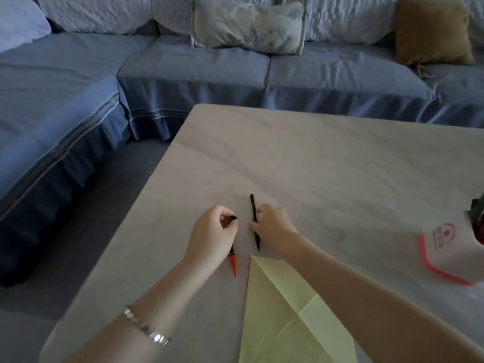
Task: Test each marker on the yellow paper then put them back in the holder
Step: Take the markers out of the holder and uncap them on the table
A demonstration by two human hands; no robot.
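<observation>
A folded yellow paper [285,315] lies on the pale table [327,166], near the front edge. My left hand [212,237] grips a marker with a red end [232,263]; the red end points toward me. My right hand [272,229] holds a black marker [254,221], tip down, just beyond the paper's far corner. The two hands are close together with a small gap between them. At the far right edge a dark object [478,218], possibly the holder, is mostly cut off.
A clear plastic piece with a red rim and red print [442,252] lies at the right of the table. A blue sofa [183,69] with cushions wraps around the far and left sides. The table's left edge drops to a grey floor [78,258].
</observation>
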